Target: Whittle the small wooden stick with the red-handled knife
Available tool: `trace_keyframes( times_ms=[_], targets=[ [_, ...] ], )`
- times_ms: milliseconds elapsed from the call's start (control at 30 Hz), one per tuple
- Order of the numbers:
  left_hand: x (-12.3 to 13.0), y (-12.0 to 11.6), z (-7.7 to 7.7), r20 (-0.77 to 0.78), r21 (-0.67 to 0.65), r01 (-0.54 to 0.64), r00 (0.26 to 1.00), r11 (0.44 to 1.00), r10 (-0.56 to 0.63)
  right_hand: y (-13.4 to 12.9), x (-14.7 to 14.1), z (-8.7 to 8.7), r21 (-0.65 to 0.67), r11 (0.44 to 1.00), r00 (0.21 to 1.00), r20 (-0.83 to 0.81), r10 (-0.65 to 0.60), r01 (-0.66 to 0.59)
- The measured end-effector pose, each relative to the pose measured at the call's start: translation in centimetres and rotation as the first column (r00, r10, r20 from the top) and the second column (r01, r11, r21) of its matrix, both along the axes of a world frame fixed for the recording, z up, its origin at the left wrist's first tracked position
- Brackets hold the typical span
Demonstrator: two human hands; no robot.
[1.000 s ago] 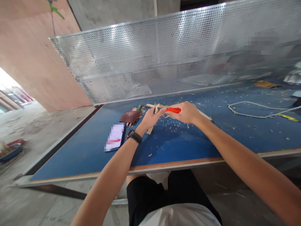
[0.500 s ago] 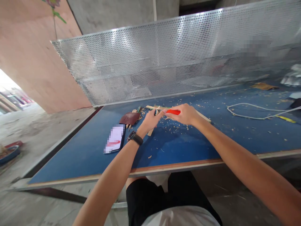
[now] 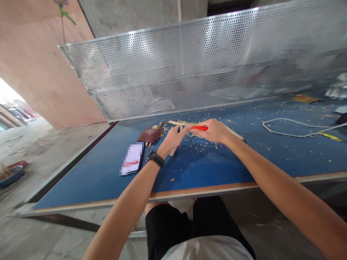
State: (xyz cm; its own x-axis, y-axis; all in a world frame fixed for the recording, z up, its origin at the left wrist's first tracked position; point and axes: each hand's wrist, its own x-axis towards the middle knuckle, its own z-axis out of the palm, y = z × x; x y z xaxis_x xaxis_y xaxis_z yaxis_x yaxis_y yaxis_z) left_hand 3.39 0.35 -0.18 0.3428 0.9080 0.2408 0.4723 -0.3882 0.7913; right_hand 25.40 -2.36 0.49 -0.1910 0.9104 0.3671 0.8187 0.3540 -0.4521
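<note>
My right hand (image 3: pixel 214 130) is closed round a red-handled tool (image 3: pixel 200 128) whose tip points left. My left hand (image 3: pixel 174 138), with a black watch on the wrist, is closed on a pale wooden stick (image 3: pixel 172 150) that sticks out below the palm. The thumb of my left hand reaches the front end of the red tool. More thin wooden strips (image 3: pixel 233 133) lie behind and beside my right hand, among pale shavings (image 3: pixel 200 142).
A phone (image 3: pixel 132 159) and a dark red sheet (image 3: pixel 150 135) over small sticks lie left of my hands on the blue table (image 3: pixel 89 173). Perforated metal sheet (image 3: pixel 162 76) stands behind. A white cord (image 3: pixel 287 134) and yellow strip (image 3: pixel 330 136) are at right.
The red tool has tilted slightly in my right hand and now lies flatter. Both hands otherwise stay in almost the same place.
</note>
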Motion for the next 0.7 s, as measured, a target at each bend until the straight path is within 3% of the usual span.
trace_keyframes(
  times_ms=[233,433,533,700],
  targets=[
    [0.5,0.2,-0.3,-0.002,0.009,-0.102,0.995,0.995,0.102,-0.2,-1.0,0.0,0.191,0.97,0.985,0.055,-0.162,0.148],
    [0.0,0.1,-0.2,0.035,-0.03,0.019,0.999,0.999,-0.018,0.4,0.4,-0.1,0.011,0.997,0.997,-0.024,0.075,-0.075],
    [0.0,0.5,-0.5,0.054,-0.022,0.032,0.998,0.999,-0.031,0.5,0.3,-0.2,0.06,0.998,0.999,0.031,0.018,-0.019],
    [0.3,0.8,-0.8,0.083,-0.025,-0.052,0.995,0.998,0.054,0.4,-0.1,-0.2,0.184,0.977,0.99,0.073,-0.12,0.105]
  ],
)
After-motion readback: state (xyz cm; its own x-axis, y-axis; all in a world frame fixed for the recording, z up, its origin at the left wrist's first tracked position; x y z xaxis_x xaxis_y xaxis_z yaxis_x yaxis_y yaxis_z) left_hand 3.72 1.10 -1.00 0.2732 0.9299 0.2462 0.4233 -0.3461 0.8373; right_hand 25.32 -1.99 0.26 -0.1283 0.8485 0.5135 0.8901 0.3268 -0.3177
